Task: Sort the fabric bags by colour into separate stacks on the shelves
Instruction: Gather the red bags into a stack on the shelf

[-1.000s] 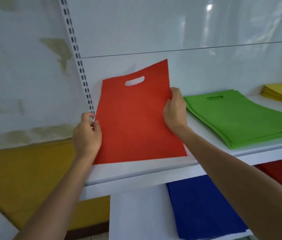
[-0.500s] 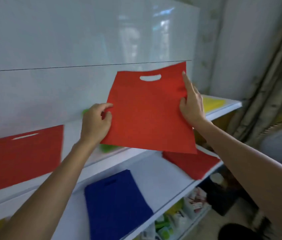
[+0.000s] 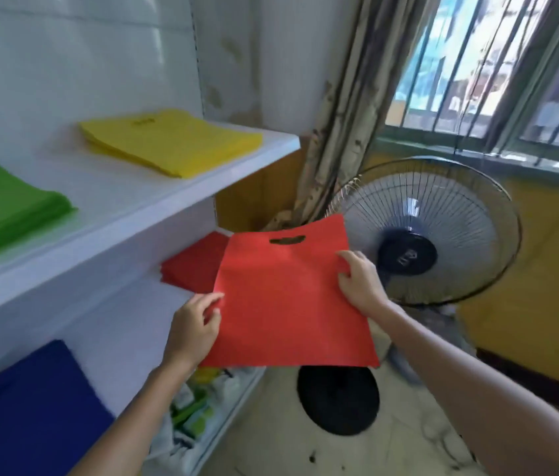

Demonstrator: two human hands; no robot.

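A red bag (image 3: 288,304) is being pinched at its left edge by the left hand (image 3: 193,326) and gripped at its right edge by the right hand (image 3: 358,281). It is being held flat in the air, overlapping the red stack (image 3: 195,266) on the lower shelf (image 3: 116,331). Yellow (image 3: 171,140) and green (image 3: 3,201) stacks are being carried by the upper shelf (image 3: 127,197).

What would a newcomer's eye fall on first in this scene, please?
The red bag, gripped by the left hand and the right hand at centre, stands out first. Behind it stands a fan below the window; on the shelves at left lie a yellow stack, a green stack, a blue stack and a red stack.
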